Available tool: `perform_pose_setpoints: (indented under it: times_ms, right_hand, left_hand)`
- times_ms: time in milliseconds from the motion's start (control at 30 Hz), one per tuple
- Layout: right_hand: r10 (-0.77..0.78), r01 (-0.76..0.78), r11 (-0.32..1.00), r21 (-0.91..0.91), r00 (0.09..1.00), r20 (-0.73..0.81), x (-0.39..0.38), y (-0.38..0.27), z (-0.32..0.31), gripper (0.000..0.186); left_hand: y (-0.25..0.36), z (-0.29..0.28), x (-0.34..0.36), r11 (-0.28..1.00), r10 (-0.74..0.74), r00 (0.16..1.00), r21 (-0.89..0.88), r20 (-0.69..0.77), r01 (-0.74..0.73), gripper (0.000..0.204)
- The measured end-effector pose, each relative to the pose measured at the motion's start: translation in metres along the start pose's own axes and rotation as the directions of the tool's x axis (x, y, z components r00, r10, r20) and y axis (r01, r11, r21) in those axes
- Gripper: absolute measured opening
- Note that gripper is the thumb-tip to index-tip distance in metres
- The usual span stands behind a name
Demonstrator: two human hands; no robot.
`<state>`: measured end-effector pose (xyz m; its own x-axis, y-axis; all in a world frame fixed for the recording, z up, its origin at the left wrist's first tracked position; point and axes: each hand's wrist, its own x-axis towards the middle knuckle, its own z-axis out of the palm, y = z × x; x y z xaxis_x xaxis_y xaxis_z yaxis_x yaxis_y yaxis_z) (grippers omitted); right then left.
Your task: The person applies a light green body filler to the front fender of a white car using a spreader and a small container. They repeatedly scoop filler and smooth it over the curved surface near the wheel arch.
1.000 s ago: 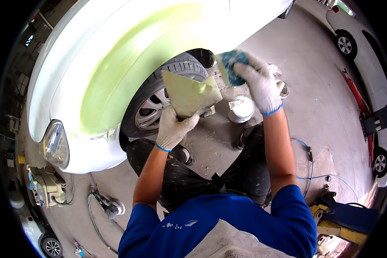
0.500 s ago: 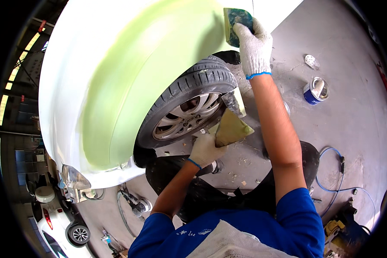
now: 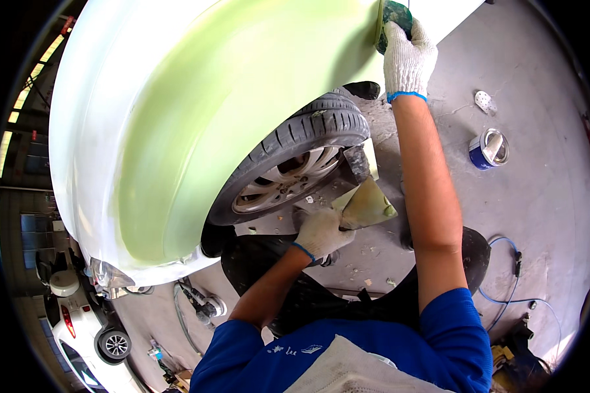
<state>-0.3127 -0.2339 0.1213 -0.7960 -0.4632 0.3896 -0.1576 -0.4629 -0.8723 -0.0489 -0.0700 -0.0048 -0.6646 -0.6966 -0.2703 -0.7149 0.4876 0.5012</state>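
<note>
We are on a dusty grey floor (image 3: 537, 190) strewn with crumbs near the wheel (image 3: 288, 180) of a white car (image 3: 78, 124). A broad pale green coat (image 3: 170, 150) covers much of the front fender, its edges fading into white. To the right, an open can (image 3: 489, 149) stands near a perforated white pad (image 3: 485, 102), with a blue hose (image 3: 505, 302) below them; a sander (image 3: 204, 305) lies at lower left. Our gloved right hand (image 3: 410, 60) is clamped on a dark green spreader (image 3: 397, 19) at the coat's upper right edge; we cannot tell whether its edge touches the panel. Our gloved left hand (image 3: 322, 234) grips a yellowish plate (image 3: 366, 202) in front of the wheel, most of its fingers hidden. The top of the frame cuts off the fender, and the dim background at far left is hard to make out.
</note>
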Motion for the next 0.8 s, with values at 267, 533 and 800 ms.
perform_pose_setpoints:
  times_ms: [267,533,800]
  right_hand:
    - [-0.032,0.027,0.998,0.061,0.997,0.074,-0.036,-0.005,0.026,0.022]
    - [-0.238,0.252,0.963,-0.094,0.962,0.135,-0.124,-0.059,0.050,0.022]
    - [-0.454,0.499,0.842,-0.203,0.860,0.234,-0.215,-0.109,0.069,0.023]
  left_hand:
    - [-0.003,-0.009,-0.037,0.998,0.055,0.997,0.004,-0.044,-0.055,0.037]
    - [-0.016,-0.013,-0.071,0.999,0.022,0.999,-0.040,-0.026,-0.023,0.030]
    - [-0.048,0.019,-0.074,0.990,0.109,0.977,-0.072,-0.184,-0.124,0.029]
